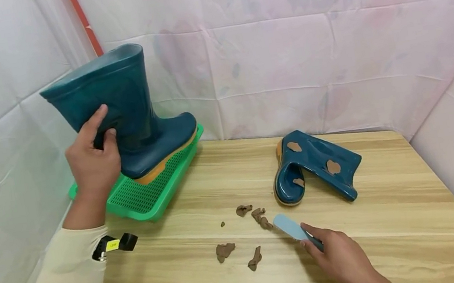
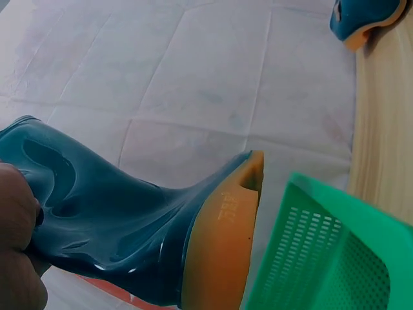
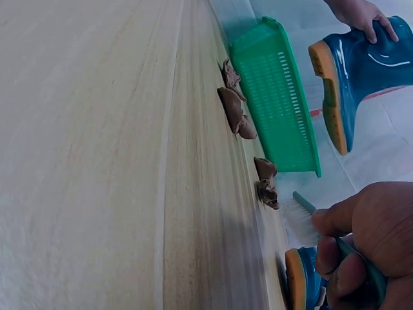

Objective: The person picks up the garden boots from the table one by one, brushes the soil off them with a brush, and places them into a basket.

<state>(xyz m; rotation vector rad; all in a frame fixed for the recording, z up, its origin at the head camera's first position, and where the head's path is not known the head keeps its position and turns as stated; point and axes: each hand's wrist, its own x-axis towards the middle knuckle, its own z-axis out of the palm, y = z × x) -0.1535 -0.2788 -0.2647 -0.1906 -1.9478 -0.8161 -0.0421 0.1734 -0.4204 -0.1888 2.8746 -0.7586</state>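
My left hand [image 1: 95, 161] grips a dark teal rubber boot [image 1: 130, 112] by its shaft, thumb and forefinger on the near side. The boot is upright with its orange sole [image 2: 219, 239] over a green perforated basket [image 1: 161, 205]; the left wrist view shows a gap between them. In my right hand [image 1: 343, 258] is a small brush [image 1: 289, 226], held by the handle, its white bristles [image 3: 299, 221] facing the table. The matching boot [image 1: 320, 159] lies on its side beyond the brush, with brown patches [image 1: 333, 166] on it.
Several brown mud-like lumps [image 1: 226, 251] are scattered on the wooden table [image 1: 199, 282] between the basket and the brush. White cloth walls [image 1: 264, 67] enclose the table at the back and sides. A black strap [image 1: 127, 242] hangs at the left wrist.
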